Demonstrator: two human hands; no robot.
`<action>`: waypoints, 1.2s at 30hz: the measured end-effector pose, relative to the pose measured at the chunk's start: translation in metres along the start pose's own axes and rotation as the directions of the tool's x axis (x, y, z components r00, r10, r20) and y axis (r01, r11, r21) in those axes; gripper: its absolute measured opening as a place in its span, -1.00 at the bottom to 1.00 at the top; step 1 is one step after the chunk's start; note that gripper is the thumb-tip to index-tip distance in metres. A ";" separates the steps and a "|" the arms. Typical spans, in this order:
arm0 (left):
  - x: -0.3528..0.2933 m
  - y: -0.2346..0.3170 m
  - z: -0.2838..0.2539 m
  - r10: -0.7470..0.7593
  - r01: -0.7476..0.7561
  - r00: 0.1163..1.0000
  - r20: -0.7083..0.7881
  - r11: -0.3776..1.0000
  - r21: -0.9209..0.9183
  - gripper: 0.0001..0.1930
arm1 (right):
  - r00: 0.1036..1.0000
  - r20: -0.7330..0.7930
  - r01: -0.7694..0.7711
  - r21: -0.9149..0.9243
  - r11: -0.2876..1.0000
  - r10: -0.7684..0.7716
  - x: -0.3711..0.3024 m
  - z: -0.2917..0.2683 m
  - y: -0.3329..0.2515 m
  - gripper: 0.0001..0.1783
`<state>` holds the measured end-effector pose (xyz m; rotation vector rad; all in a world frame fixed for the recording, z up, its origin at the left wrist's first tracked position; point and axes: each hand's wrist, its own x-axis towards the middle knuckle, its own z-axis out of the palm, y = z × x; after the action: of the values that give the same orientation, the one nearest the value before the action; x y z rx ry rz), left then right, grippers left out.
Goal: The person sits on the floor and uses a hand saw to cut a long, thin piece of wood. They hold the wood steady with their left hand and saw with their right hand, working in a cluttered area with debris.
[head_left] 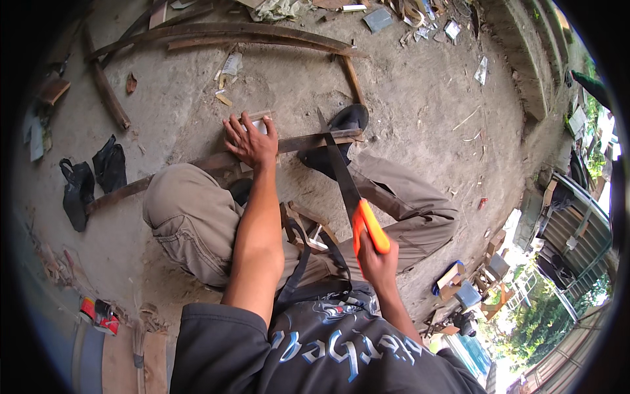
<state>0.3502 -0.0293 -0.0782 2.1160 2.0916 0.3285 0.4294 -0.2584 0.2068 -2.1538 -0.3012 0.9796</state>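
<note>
A long, narrow wooden plank [300, 142] lies crosswise before me, passing by my bent knees. My left hand [252, 140] presses down on it, fingers bent over its far side, where a small wooden piece with a white face [264, 125] shows under the fingertips. In my right hand [380, 261] is the orange handle of a handsaw [344, 174]. Its dark blade crosses the plank close to the right end, teeth hidden at the contact. My dark shoe [350, 118] is beside that end; whether it bears on the wood I cannot tell.
Curved old timbers [230, 31] lie on the rough concrete floor [420, 98] at the far side. Black footwear [110, 164] stands at the left by the plank's other end. Paper scraps [451, 29] litter the far right, near concrete steps [525, 59]. Boxes [449, 282] crowd the right.
</note>
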 end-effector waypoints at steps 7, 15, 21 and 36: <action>-0.002 -0.002 0.003 -0.015 0.016 0.999 0.052 1.000 -0.014 -0.42 | 0.994 0.104 0.022 -0.067 0.998 -0.015 0.037 0.014 0.002 -0.75; 0.001 0.003 0.004 -0.021 0.023 0.998 0.061 0.999 -0.029 -0.43 | 0.999 0.030 -0.046 0.036 0.998 0.045 -0.049 -0.024 0.010 -0.79; 0.007 0.009 0.001 -0.014 0.015 1.000 0.013 0.999 -0.043 -0.46 | 1.000 0.024 -0.019 0.058 0.998 0.018 -0.029 -0.011 -0.001 -0.76; 0.002 0.003 0.002 0.008 -0.007 1.000 0.008 1.000 -0.026 -0.48 | 0.999 -0.008 0.049 -0.016 0.999 -0.049 -0.052 -0.011 0.023 -0.80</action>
<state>0.3538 -0.0272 -0.0797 2.1077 2.0644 0.3450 0.4000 -0.3053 0.2238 -2.1543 -0.3570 0.9433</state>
